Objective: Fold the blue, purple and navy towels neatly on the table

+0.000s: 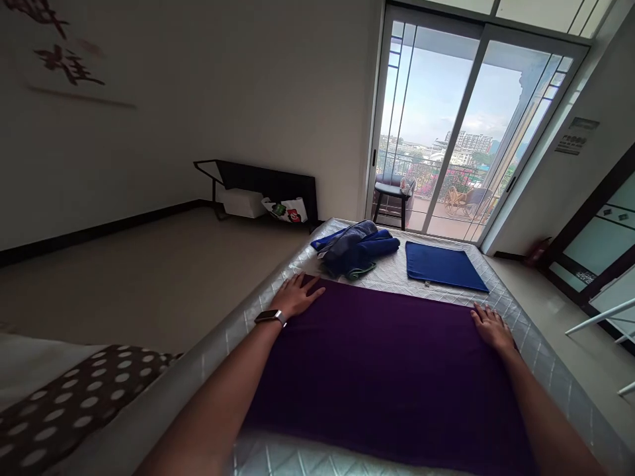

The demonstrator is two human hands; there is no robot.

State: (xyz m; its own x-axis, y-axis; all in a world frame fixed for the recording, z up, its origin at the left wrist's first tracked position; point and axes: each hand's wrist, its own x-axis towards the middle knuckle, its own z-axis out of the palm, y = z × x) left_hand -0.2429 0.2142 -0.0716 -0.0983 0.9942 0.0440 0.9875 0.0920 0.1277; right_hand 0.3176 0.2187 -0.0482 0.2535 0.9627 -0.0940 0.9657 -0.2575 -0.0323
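A dark purple cloth (387, 370) lies spread flat on a pale quilted mattress (297, 456). My left hand (296, 295), with a watch on its wrist, rests on the cloth's far left corner, fingers apart. At the far right corner my right hand (491, 326) lies with its fingers spread on the cloth's edge. Beyond the cloth sits a crumpled heap of blue and dark clothes (354, 248). To the right of that heap, a blue cloth (444, 266) is laid out flat.
A brown polka-dot fabric (89, 396) is at the lower left. Against the wall stands a black bench (268, 182) with a white box (243, 203) under it. Past the mattress are sliding glass doors (431, 132). White metal legs (600, 317) show at the right.
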